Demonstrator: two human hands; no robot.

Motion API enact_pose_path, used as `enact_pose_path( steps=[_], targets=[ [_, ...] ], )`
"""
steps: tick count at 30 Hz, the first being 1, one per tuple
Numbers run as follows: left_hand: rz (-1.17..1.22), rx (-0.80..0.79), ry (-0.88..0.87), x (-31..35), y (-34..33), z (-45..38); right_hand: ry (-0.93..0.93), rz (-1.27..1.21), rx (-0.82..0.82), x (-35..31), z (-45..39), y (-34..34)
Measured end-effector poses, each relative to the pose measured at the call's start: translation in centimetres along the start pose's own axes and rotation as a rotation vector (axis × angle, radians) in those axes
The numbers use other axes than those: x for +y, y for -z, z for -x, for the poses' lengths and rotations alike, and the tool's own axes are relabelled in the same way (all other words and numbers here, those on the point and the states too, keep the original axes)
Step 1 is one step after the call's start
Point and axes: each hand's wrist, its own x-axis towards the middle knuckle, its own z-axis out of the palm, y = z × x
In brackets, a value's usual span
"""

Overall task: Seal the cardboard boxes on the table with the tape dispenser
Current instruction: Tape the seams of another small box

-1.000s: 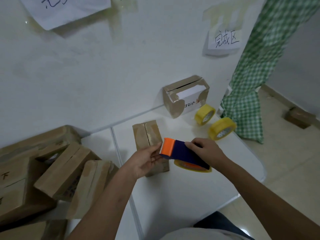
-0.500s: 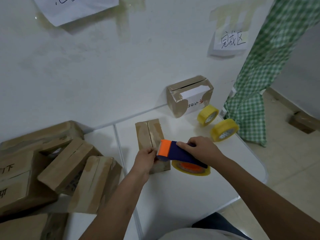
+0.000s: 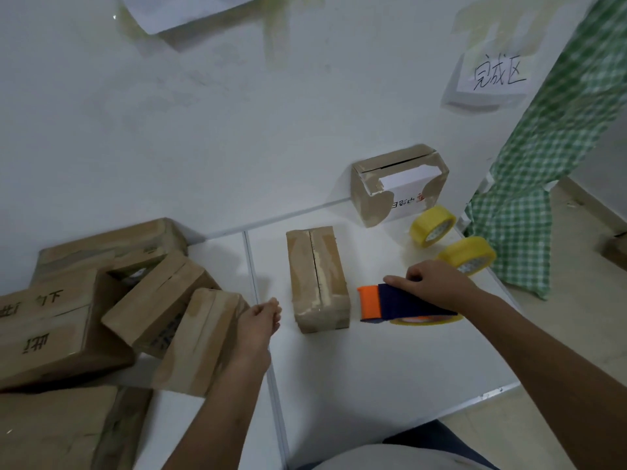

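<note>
R hand grips tape dispenser beside unsealed box, L hand loosely curled, empty; I reckon next: lay tape along the seam.

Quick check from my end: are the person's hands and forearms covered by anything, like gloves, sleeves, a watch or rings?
Nothing shows on them. The left hand and right hand are bare, with no gloves, and no rings can be made out. Both forearms are uncovered to the frame's lower edge: no sleeves, watch or bands in sight. Only pale and dark clothing shows at the bottom of the view.
</note>
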Motion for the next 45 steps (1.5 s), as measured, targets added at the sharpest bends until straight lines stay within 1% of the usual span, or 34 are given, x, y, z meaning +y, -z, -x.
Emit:
enact_pose_path(
  steps=[4,10,31,36,42,45],
  targets=[
    [-0.021,0.023,0.011,-1.6,-1.0,1.2,-0.014,0.057,0.022,0.0,-0.5,-0.6],
    [-0.075,0.030,0.045,-1.3,-2.1,1.0,-0.004,0.055,0.019,0.2,-0.8,-1.2],
    [-0.075,0.116,0.027,-3.0,-3.1,-0.1,0.020,0.102,-0.003,0.7,-3.0,-1.8],
    [-0.065,0.129,0.038,-3.3,-3.2,-0.1,-0.002,0.096,-0.023,1.0,-3.5,-2.4],
    [-0.041,0.108,0.078,-3.4,-3.0,-0.1,-0.042,0.113,-0.051,1.2,-4.0,-3.6],
    [-0.090,0.063,0.091,-3.2,-2.6,-0.1,-0.038,0.116,-0.060,1.1,-4.2,-3.8]
  ],
)
